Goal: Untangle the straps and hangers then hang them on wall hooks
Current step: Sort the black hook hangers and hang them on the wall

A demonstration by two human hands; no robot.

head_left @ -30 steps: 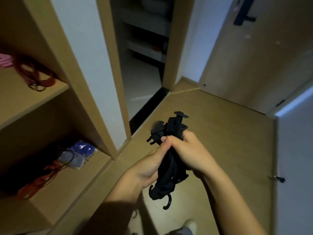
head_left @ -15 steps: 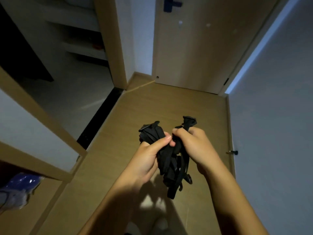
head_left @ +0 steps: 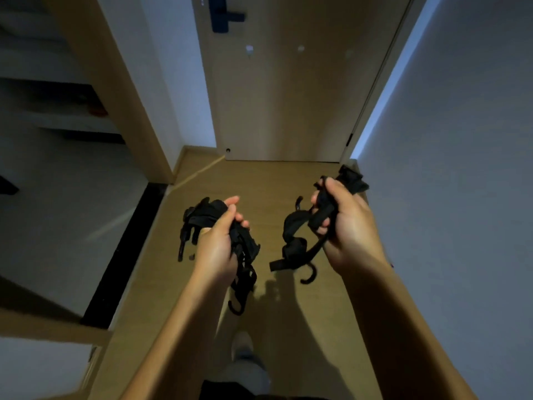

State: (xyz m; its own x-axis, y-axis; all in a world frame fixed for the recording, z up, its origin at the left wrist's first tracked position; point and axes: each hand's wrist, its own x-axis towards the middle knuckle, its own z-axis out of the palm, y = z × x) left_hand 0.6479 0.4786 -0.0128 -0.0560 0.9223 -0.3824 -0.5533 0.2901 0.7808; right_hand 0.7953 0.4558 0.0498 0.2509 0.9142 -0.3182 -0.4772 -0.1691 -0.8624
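My left hand (head_left: 220, 246) is closed around one bundle of black straps (head_left: 202, 217) with a black hook (head_left: 236, 306) dangling below it. My right hand (head_left: 347, 223) grips a second bundle of black straps (head_left: 294, 241); a curved black hook (head_left: 308, 274) hangs under it and a knot of strap (head_left: 352, 177) sticks out above the fingers. The two bundles are apart, with a gap of bare floor between them. On the wooden door (head_left: 288, 96) ahead I see small pale wall hooks (head_left: 249, 50).
A narrow wooden floor (head_left: 259, 180) runs to the closed door with its dark handle (head_left: 226, 17). A pale wall (head_left: 461, 168) stands close on the right. An open doorway with shelves (head_left: 57, 125) lies on the left. My shoe (head_left: 243, 346) shows below.
The single black tangle held in both hands has come apart into two bundles, one per hand, and my hands have moved apart. My view has swung from the left shelves toward the door.
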